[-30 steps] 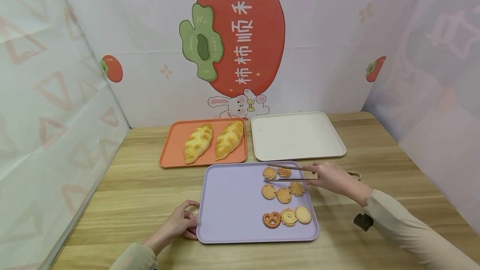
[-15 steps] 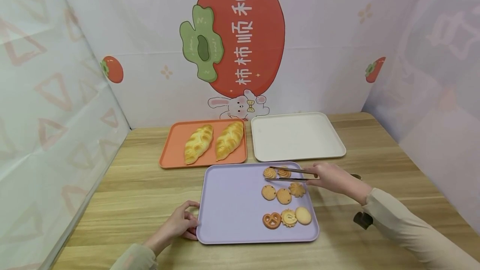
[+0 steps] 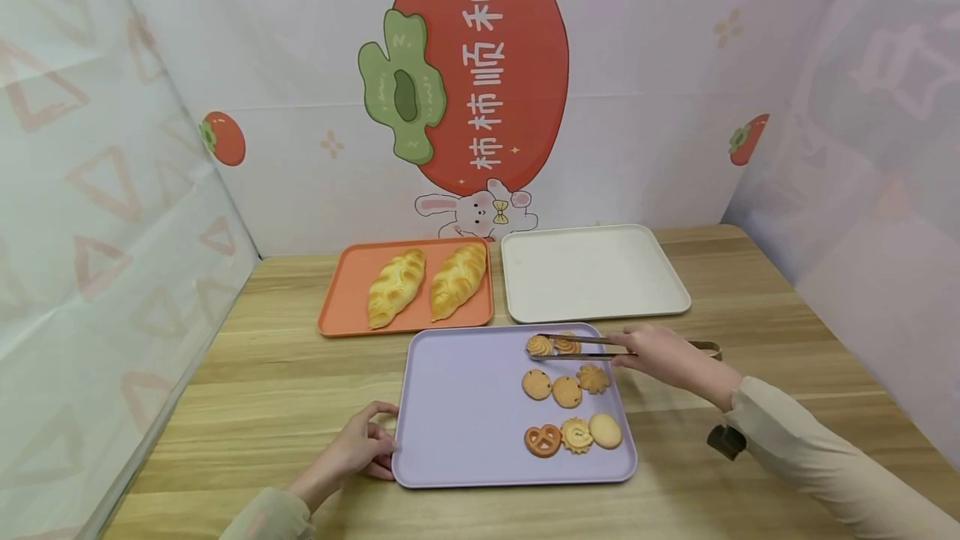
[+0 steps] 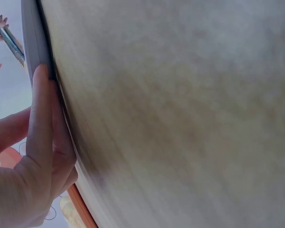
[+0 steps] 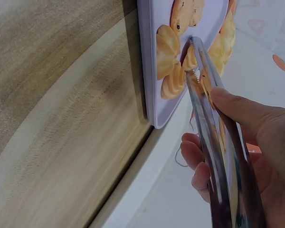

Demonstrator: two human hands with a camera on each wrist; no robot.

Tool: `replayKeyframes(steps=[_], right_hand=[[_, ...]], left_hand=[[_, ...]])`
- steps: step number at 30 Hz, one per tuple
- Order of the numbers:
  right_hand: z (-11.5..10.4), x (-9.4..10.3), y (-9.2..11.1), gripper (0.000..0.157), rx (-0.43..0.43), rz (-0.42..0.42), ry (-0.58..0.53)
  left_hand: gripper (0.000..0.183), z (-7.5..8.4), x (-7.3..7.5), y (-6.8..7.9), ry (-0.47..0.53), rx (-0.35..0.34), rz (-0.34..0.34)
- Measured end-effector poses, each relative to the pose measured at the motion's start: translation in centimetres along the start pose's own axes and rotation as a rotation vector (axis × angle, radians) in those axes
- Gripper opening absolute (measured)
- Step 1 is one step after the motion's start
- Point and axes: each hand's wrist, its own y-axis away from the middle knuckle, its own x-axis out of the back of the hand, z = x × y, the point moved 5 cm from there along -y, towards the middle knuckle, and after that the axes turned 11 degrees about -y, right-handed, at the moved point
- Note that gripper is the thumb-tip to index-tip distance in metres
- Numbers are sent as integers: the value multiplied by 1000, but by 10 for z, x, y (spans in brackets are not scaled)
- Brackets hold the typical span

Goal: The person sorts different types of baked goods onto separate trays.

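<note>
In my right hand is a pair of metal tongs, gripped between thumb and fingers. The tongs' toothed tips stand on either side of a swirl cookie, and the right wrist view shows them close around it. A second swirl cookie lies beside it, partly under the tongs' arms. Both cookies are on a lavender tray. At that tray's left edge, my left hand touches the outer side with its fingertips; the left wrist view shows a straight finger against the rim.
Two chocolate-chip cookies, a flower-shaped cookie, a pretzel, a ruffled cookie and a round cookie share the tray. Behind it are an orange tray with two bread loaves and a white tray.
The tongs' arms have drawn closer together around the left swirl cookie. My left hand and the trays have stayed in place.
</note>
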Motion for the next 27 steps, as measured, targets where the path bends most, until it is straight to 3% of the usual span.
replayKeyframes(steps=[15, 27], right_hand=[[0, 6, 2, 30, 62, 88, -10], [3, 10, -9, 32, 22, 85, -43]], left_hand=[[49, -3, 1, -2, -9, 4, -7], [48, -2, 1, -2, -4, -3, -10]])
